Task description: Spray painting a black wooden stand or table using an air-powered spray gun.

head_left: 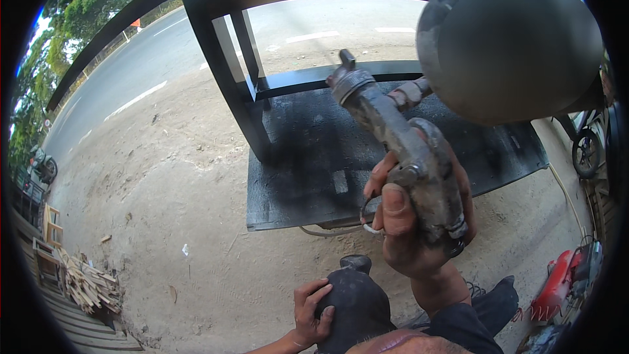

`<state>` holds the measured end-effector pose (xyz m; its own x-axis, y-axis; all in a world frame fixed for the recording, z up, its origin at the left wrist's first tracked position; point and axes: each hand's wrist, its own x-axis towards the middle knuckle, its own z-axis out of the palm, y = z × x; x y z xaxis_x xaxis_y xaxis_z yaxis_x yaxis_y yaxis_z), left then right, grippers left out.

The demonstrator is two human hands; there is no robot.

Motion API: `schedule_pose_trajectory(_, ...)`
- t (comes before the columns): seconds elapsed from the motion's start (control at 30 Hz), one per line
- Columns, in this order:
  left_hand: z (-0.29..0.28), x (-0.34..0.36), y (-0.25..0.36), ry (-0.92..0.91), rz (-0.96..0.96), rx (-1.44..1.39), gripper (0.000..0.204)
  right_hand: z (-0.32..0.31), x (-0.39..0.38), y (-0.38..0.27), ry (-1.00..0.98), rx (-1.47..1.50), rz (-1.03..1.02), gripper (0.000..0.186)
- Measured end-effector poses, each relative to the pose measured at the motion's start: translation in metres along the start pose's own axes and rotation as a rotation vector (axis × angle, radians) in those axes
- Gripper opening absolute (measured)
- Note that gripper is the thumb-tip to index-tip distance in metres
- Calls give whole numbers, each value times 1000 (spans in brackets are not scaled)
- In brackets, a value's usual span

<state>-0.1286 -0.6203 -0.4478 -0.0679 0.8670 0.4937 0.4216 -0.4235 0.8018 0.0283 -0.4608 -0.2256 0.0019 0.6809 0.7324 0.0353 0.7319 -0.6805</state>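
My right hand [409,226] grips a paint-stained metal spray gun [400,144], its fingers wrapped round the handle. A large grey cup [508,49] is fixed to the gun and fills the upper right, blurred. The nozzle points forward, in front of a black wooden table frame [219,78] with a dark lower board [288,193]. My left hand [311,311] rests on my dark-clothed knee [354,305], fingers bent and apart, holding no object.
A paved road [144,59] runs past the dusty ground [177,190]. A scrap-wood pile [92,282] lies at lower left. A red machine [557,278] stands at lower right. Parked motorbikes [46,170] show at both sides. A hose [567,200] trails along the ground.
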Motion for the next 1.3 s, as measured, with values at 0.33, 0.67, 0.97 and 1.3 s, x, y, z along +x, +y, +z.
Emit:
schedule_pose_trajectory(0.33,9,7,0,-30,-1,5,40,-71,1,14,386,-178,-143,56)
schedule_pose_trajectory(0.67,26,11,6,-31,-29,20,42,-149,9,15,637,-379,-164,26)
schedule_pose_trajectory(0.97,29,13,7,-48,-39,34,43,-180,9,25,801,-565,-186,27)
schedule_pose_trajectory(1.3,25,17,3,-89,5,25,41,-141,-1,26,588,-452,-144,37)
